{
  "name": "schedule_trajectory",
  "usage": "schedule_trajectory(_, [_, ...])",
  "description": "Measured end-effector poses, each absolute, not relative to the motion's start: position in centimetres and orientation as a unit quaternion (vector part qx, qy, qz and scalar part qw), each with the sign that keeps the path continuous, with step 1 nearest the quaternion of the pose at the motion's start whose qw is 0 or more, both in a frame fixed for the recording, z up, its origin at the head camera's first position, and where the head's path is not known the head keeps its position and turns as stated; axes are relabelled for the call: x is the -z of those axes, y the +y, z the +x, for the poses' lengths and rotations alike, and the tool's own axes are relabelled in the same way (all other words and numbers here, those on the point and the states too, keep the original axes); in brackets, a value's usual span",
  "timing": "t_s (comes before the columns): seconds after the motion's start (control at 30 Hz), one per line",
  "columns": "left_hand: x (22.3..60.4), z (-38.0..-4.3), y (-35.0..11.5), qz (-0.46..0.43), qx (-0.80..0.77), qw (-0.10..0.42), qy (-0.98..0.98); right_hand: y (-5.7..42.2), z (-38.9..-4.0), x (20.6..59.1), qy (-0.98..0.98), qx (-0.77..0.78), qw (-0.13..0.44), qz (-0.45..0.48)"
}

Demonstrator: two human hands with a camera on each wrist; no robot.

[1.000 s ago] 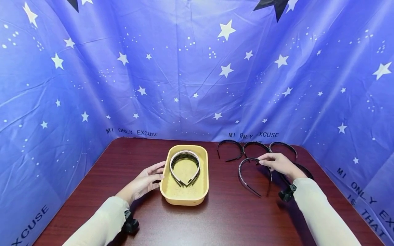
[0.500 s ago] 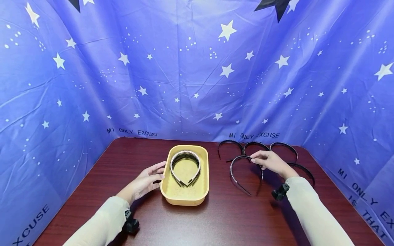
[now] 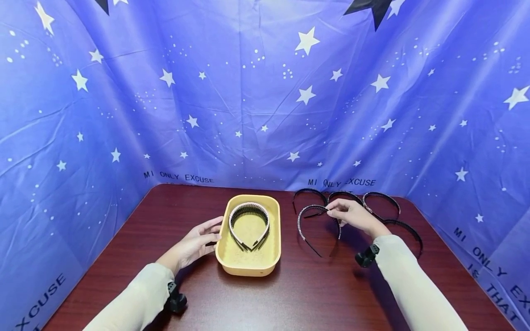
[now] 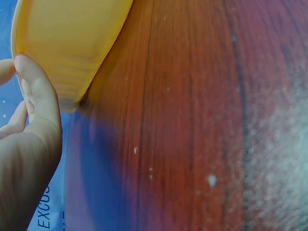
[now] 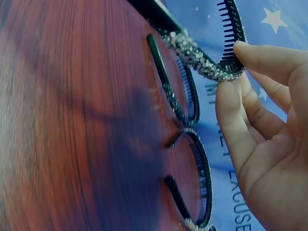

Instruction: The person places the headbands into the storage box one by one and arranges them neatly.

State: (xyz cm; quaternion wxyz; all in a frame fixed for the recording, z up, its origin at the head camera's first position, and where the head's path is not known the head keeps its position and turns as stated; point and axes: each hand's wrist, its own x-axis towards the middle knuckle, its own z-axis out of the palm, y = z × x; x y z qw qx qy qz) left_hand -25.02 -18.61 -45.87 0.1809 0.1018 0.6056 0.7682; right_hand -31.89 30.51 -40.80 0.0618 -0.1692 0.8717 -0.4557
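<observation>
My right hand [image 3: 357,217] pinches a black headband with silvery glitter [image 3: 300,226] between thumb and fingers near the top of its arch. In the right wrist view the glittery headband [image 5: 190,50] shows comb teeth inside, and its ends hang above the table. On the left, my left hand [image 3: 193,243] touches the side of a yellow tray [image 3: 248,264] with its fingers extended. The left wrist view shows the fingertips against the tray's wall [image 4: 72,33]. Inside the tray lies a stack of headbands [image 3: 250,207], a light one on top of darker ones.
Several more headbands lie at the table's back right: a black headband [image 3: 309,190], one partly behind my right hand, a glittery headband [image 3: 383,195] and a dark headband [image 3: 414,230] nearer my sleeve. A blue star-printed cloth [image 3: 248,115] surrounds the table [image 3: 265,303].
My right hand has moved left with the glittery headband, away from the headbands at the far right and toward the tray. My left hand and the tray have stayed in place.
</observation>
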Motion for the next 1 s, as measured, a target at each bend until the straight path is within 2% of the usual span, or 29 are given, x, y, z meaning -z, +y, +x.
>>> schedule_trajectory(0.73, [45.9, -25.1, -18.4, 0.095, -0.77, 0.178, 0.605, 26.0, -32.5, 40.5, 0.848, 0.49, 0.074, -0.189])
schedule_trajectory(1.0, [45.8, -25.1, -18.4, 0.098, -0.77, 0.18, 0.604, 24.3, -32.8, 41.5, 0.826, 0.525, 0.076, -0.19])
